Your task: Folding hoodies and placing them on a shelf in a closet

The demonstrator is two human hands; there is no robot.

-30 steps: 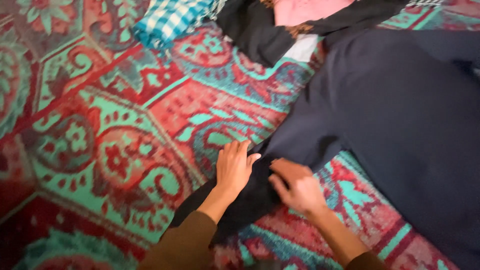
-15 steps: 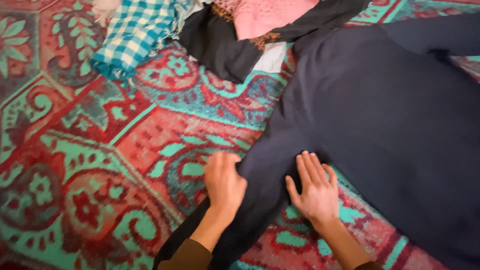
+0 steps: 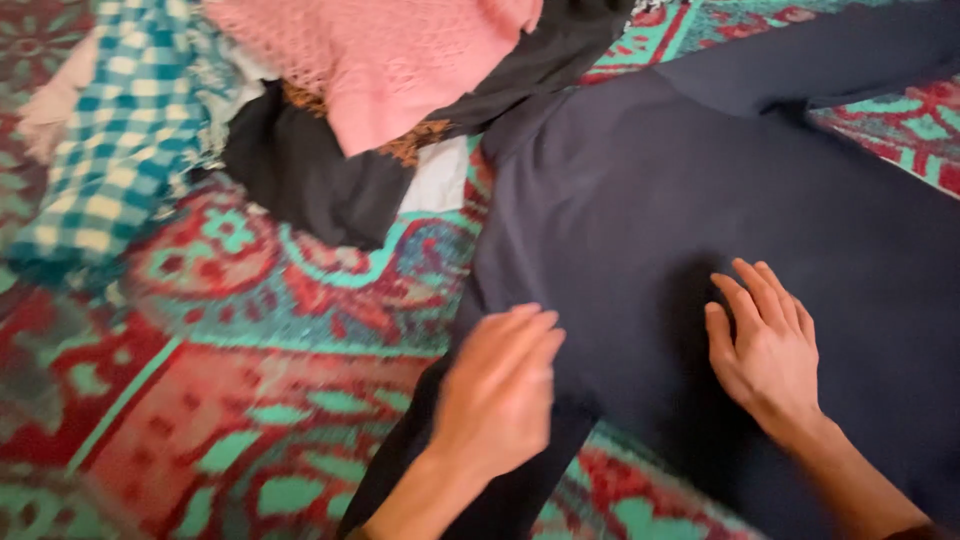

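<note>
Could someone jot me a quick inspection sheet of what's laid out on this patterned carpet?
Surface: red and turquoise patterned carpet.
Job's things: dark navy garment spread flat on the carpet.
Clutter: heap at top left, made up of a pink knit, a teal checked cloth and black fabric.
Hands: left hand blurred, open over the garment's edge; right hand flat on the garment, fingers spread.
Cables: nothing seen.
Surroundings: only carpet in view.

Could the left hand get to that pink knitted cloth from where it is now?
Probably yes. The left hand lies open on the dark garment, holding nothing, and the pink cloth sits uncovered atop the pile ahead; only carpet lies between.
</note>
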